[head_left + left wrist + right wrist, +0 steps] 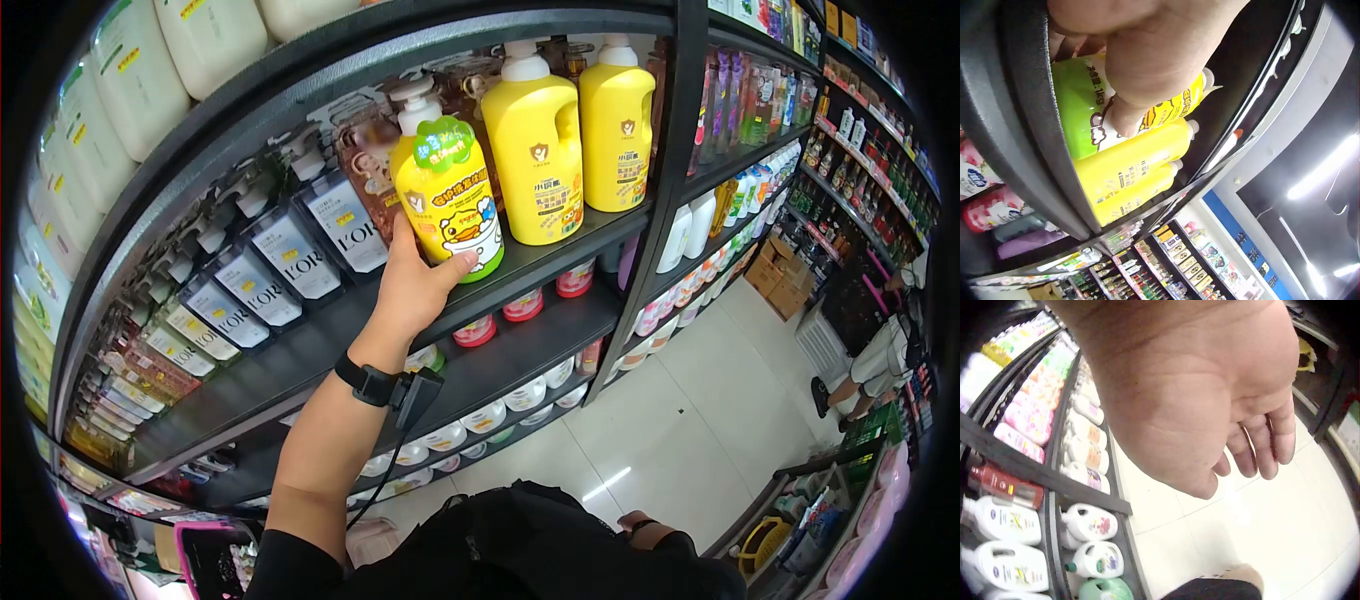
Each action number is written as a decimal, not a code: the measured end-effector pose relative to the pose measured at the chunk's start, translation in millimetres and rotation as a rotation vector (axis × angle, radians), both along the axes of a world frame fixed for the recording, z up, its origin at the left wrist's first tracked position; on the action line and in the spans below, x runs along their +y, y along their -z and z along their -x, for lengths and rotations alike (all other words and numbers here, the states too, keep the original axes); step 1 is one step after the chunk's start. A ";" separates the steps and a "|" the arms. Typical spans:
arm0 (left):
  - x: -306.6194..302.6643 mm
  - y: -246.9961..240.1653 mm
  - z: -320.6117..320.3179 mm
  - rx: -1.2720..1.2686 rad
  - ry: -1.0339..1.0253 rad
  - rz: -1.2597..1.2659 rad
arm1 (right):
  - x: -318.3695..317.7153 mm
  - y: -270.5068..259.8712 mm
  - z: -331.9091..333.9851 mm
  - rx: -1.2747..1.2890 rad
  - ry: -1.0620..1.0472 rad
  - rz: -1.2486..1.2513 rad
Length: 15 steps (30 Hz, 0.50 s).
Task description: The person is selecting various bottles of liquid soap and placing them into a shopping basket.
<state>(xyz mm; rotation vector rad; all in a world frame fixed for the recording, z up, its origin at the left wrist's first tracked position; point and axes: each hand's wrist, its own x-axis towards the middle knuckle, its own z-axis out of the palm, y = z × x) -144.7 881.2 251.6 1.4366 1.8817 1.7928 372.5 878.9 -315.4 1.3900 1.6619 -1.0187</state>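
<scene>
A yellow pump bottle with a duck picture (462,205) stands on the dark shelf, its green base at the shelf's front. My left hand (415,285) grips its lower part, thumb across the front and fingers at its other side, partly hidden. In the left wrist view the hand (1160,50) covers part of the duck bottle (1075,103), with the thumb on its label. Two plain yellow bottles, one (540,150) nearer and one (617,135) farther, stand beside it. My right hand (1210,394) hangs over the floor, fingers loosely bent, holding nothing.
Pump bottles with white labels (295,255) line the shelf to the left. Jars with red lids (475,331) stand on the shelf below. A pale tiled floor (680,400) runs to the right, with cardboard boxes (778,278), another person's legs (865,370) and a low rack (735,540).
</scene>
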 end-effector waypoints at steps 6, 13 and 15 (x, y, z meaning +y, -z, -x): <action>0.9 12.6 3.9 0.031 -0.019 -0.018 | 14.2 -6.2 8.0 0.060 0.257 -0.032; -4.6 7.8 -3.9 0.075 -0.123 0.036 | 48.2 -10.8 98.3 0.504 0.512 0.134; -8.6 -3.5 -10.9 0.099 -0.161 0.102 | 48.2 -37.6 116.6 0.505 0.544 0.152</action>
